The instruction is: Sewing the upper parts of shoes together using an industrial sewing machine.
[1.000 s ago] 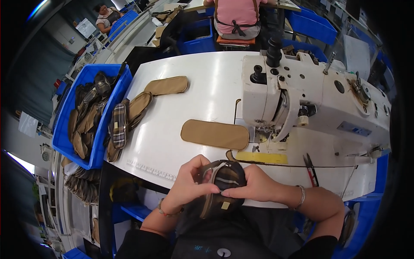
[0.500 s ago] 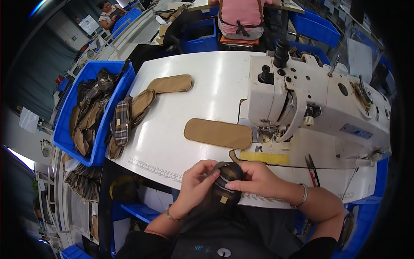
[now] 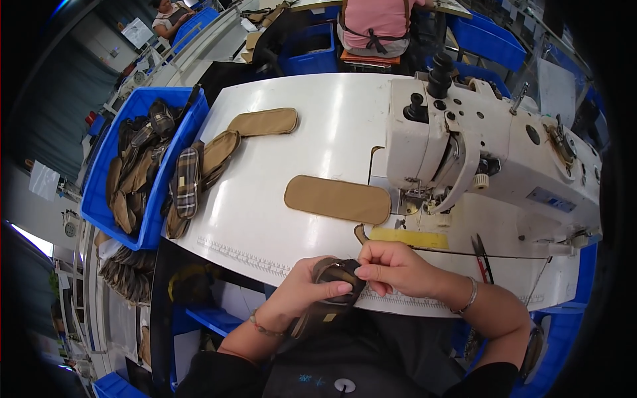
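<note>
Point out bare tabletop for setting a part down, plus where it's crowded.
Widest: white tabletop between the upper tan piece and the sewing machine head. Another: between the plaid pouch and the lower tan piece. Crowded: left edge, pouches beside the blue bin; near front edge, where left hand and right hand hold a brown pouch.

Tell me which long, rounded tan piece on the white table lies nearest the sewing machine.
The tan piece lying alone, its right end beside the sewing machine; the other tan pieces lie farther left, toward the blue bin.
</note>
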Demonstrator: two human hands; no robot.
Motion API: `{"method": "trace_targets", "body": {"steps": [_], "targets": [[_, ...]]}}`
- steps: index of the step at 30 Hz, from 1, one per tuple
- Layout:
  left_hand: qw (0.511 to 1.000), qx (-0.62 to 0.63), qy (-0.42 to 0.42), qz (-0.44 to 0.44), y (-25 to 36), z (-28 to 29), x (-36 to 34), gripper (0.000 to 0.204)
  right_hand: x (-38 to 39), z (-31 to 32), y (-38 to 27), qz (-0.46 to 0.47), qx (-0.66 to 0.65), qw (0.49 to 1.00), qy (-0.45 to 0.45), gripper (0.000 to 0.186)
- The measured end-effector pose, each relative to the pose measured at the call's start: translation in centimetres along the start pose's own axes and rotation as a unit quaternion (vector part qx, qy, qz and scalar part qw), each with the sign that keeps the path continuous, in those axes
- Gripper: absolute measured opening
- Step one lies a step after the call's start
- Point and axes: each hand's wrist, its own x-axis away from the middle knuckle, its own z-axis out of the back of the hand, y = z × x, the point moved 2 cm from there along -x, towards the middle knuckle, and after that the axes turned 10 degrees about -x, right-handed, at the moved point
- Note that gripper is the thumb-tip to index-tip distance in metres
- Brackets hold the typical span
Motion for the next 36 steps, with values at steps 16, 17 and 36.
{"method": "trace_targets", "body": {"steps": [16,17,36], "targets": [[0.991,0.022,-0.131,-0.031,-1.5,0.9,-1.3,0.035,0.9,-1.3,-1.1,0.002,0.034,0.999,-0.002,0.013],[0.991,0.021,-0.131,-0.030,-1.2,0.7,-1.3,0.035,0.9,-1.3,-1.1,0.006,0.038,0.999,-0.010,0.013],[0.998,0.007,0.042,-0.048,0.2,-0.5,-1.1,0.017,0.4,-0.3,-1.0,-0.006,0.030,0.999,0.038,0.016]]}}
